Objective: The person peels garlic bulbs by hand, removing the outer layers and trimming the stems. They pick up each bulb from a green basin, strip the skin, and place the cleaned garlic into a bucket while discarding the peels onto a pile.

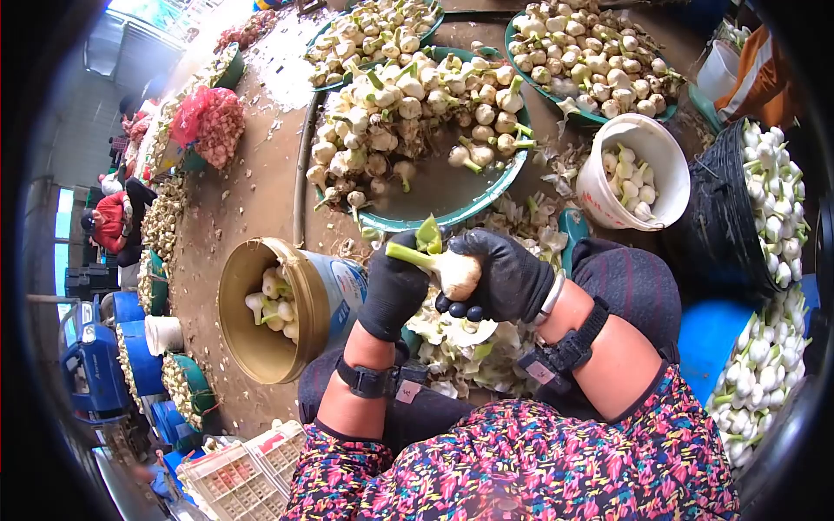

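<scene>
A garlic bulb (459, 276) with a thick green stem is held between my two black-gloved hands, above my lap. My left hand (393, 293) is closed around the stem side, with the cut stem end and a green leaf sticking up over the fingers. The fingers of my right hand (508, 273) curl against the root side of the bulb, their dark tips showing beneath it. Below the hands lies a heap of peeled garlic skins (465, 343). Just beyond them is a green basin (443, 215) heaped with untrimmed garlic.
To the left, a tan bucket (230, 317) tips on its side with cleaned bulbs inside. A white bucket (638, 213) with bulbs stands ahead right. Black-lined container (717, 217) holds stacked garlic at right. Another green basin (595, 113) lies beyond; a person in red (111, 224) sits far left.
</scene>
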A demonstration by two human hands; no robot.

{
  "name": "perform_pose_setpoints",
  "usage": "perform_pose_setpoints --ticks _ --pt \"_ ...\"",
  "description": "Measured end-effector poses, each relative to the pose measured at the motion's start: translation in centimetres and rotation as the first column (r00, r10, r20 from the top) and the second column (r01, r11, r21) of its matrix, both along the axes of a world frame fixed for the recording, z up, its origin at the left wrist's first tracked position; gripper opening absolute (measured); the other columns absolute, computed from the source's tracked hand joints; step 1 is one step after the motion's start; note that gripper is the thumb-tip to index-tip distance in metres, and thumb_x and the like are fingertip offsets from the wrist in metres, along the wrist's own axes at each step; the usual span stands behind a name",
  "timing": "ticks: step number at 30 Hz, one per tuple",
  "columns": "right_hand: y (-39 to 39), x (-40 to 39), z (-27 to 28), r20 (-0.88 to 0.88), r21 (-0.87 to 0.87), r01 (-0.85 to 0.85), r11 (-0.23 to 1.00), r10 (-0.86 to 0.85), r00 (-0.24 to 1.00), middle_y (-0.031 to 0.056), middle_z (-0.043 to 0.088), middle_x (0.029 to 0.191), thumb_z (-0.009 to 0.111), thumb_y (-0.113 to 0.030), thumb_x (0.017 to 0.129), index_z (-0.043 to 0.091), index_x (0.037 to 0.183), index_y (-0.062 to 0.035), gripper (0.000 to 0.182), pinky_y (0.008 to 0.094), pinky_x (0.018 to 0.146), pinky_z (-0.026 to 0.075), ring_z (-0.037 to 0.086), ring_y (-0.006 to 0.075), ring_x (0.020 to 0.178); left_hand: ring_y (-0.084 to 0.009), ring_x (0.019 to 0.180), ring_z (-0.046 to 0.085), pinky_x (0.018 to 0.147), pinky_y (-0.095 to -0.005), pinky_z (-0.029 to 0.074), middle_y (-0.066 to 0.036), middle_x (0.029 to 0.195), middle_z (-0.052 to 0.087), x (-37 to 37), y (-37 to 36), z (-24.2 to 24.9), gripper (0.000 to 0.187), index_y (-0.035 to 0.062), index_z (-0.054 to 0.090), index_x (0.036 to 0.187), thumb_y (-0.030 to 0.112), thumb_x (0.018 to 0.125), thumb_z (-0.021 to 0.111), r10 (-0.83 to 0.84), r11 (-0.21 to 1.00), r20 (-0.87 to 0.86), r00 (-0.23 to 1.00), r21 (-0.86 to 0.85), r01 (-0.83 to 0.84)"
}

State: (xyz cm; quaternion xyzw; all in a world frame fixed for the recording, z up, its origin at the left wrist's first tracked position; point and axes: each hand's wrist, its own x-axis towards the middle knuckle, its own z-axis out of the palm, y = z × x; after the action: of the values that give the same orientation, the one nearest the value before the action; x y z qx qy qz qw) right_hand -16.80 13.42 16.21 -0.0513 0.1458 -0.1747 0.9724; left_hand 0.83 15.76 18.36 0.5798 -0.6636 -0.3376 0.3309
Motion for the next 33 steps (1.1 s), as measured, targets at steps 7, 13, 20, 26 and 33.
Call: perform_pose_setpoints --ticks 7,13,20,26,33 --pt "-1.1 0.0 -1.2 -0.032 -0.355 0.341 0.870 -0.376 0.926 0.0113 0.061 0.093 0.063 -0.023 0.079 0.053 0.107 0.0000 0.038 0.0378 0.078 0.050 0.061 0.0221 0.084 -0.0166 0.085 0.062 0.076 -0.0285 0.050 -0.011 0.096 0.061 0.5 0.1 1.3 0.030 -0.0050 0.054 0.109 0.010 0.083 0.055 -0.136 0.991 -0.314 0.940 -0.027 0.134" --pt "-0.8 0.5 0.7 -0.300 -0.482 0.205 0.852 -0.380 0.875 0.0063 0.059 0.093 0.072 -0.025 0.071 0.041 0.122 -0.0066 0.062 0.0357 0.072 0.052 0.060 0.0174 0.081 -0.0135 0.080 0.058 0.074 -0.0269 0.046 -0.005 0.087 0.062 0.2 0.2 0.7 0.023 -0.0016 0.058 0.101 0.006 0.080 0.059 0.205 0.956 -0.696 0.688 0.294 0.013" --pt "-1.1 2.1 -0.5 -0.220 -0.597 0.313 0.739 -0.525 0.822 0.0047 0.060 0.079 0.064 -0.025 0.080 0.059 0.087 -0.0072 0.020 0.0283 0.064 0.047 0.059 0.0182 0.071 -0.0128 0.072 0.059 0.071 -0.0257 0.046 -0.005 0.081 0.063 0.2 0.1 1.8 0.017 -0.0006 0.061 0.093 0.008 0.078 0.059 0.120 0.980 -0.494 0.861 0.197 -0.024" --pt "0.6 1.7 1.5 0.218 -0.794 -0.406 -0.451 -0.836 0.503 0.0107 0.056 0.079 0.060 -0.018 0.072 0.057 0.076 -0.0108 0.008 0.0427 0.070 0.041 0.055 0.0296 0.078 -0.0216 0.066 0.058 0.064 -0.0303 0.048 -0.009 0.073 0.061 3.8 -1.3 -0.7 0.015 -0.0005 0.063 0.087 -0.002 0.076 0.053 -0.031 0.955 0.143 0.989 -0.289 0.071" --pt "2.8 0.6 -1.4 -0.845 -0.324 -0.941 -0.096 -0.419 0.333 0.0183 0.062 0.097 0.051 -0.010 0.073 0.061 0.107 -0.0087 0.035 0.0390 0.082 0.047 0.061 0.0318 0.091 -0.0258 0.068 0.059 0.061 -0.0304 0.047 -0.013 0.077 0.061 4.3 -1.8 -0.4 0.015 0.0016 0.061 0.087 -0.006 0.074 0.057 0.276 0.920 -0.058 0.959 -0.272 -0.281"
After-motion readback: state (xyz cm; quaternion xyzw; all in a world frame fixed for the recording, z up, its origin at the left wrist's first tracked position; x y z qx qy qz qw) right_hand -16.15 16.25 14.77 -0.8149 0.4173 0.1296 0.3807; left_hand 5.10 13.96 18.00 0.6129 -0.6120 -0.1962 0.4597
